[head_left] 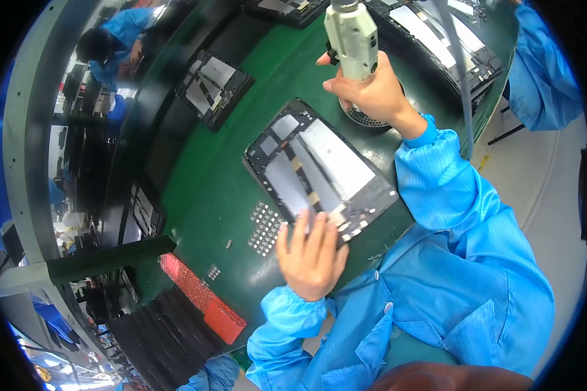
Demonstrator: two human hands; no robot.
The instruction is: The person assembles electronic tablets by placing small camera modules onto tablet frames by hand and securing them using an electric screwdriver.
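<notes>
An opened tablet [339,159] lies slanted on the green bench in front of me, its silver battery panels and dark ribbon cable exposed. My left hand [310,264] rests with fingers stretched out on the tablet's near end, beside its small circuit parts. Beyond the tablet, my right hand [377,98] is closed around a pale cream powered screwdriver [351,39]. The driver's tip is hidden by the hand. Below that hand sits a round dish with a perforated metal surface [366,119], partly covered. A patch of several small metal-and-black pieces [265,228] lies left of the tablet.
More opened tablets lie around: one at the far left [214,88], others stacked at the far right [437,39]. A grey cable [460,72] hangs at the right. A red bubble-wrap pouch [195,287] and black sleeves [166,335] are lower left. A co-worker's blue sleeve [544,78] shows at right.
</notes>
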